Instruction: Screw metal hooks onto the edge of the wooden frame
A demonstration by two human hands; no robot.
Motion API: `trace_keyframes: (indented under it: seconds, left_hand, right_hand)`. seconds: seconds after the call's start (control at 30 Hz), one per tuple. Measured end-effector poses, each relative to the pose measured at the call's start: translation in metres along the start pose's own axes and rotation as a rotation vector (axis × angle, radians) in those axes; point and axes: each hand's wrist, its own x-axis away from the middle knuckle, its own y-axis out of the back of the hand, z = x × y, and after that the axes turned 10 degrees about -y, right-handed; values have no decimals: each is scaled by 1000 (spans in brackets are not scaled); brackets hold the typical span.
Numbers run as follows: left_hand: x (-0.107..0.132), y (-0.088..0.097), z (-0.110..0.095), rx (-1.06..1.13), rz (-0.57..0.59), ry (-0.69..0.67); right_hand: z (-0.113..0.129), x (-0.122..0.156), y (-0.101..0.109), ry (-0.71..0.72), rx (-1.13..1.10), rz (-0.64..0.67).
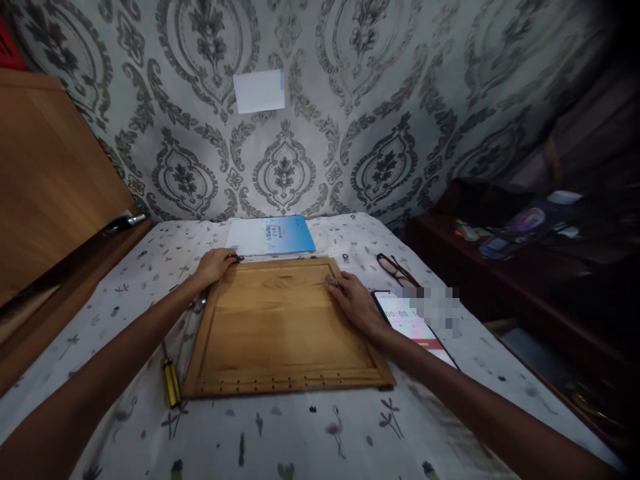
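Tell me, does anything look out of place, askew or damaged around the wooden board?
The wooden board shows no clear damage, and nothing looks spilled. One oddity: blocky grey squares cover part of the phone, seemingly picture masking. The white sheet on the wall looks slightly tilted, though lens distortion may cause that.

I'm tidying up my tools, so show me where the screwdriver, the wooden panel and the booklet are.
Screwdriver (171, 383): head view, on its yellow-and-black handle.
Wooden panel (280, 327): head view, middle of its upper face.
Booklet (273, 236): head view, on its cover.
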Motion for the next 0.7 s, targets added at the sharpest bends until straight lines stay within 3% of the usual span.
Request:
trace_keyframes:
  seconds: [0.23,0.4,0.53,0.7]
  left_hand:
    - [8,-5,0,-37,2,-60]
    - [11,-7,-2,-61,3,-53]
    - [17,-1,-6,-77,8,-56]
    - [30,5,-19,-90,43,-84]
  right_hand:
    - [-1,-64,2,-30,-35,87]
    - [6,-99,-5,-54,-75,72]
    - [6,-91,-3,-88,-79,7]
    - [2,-28,9,-9,-48,-71]
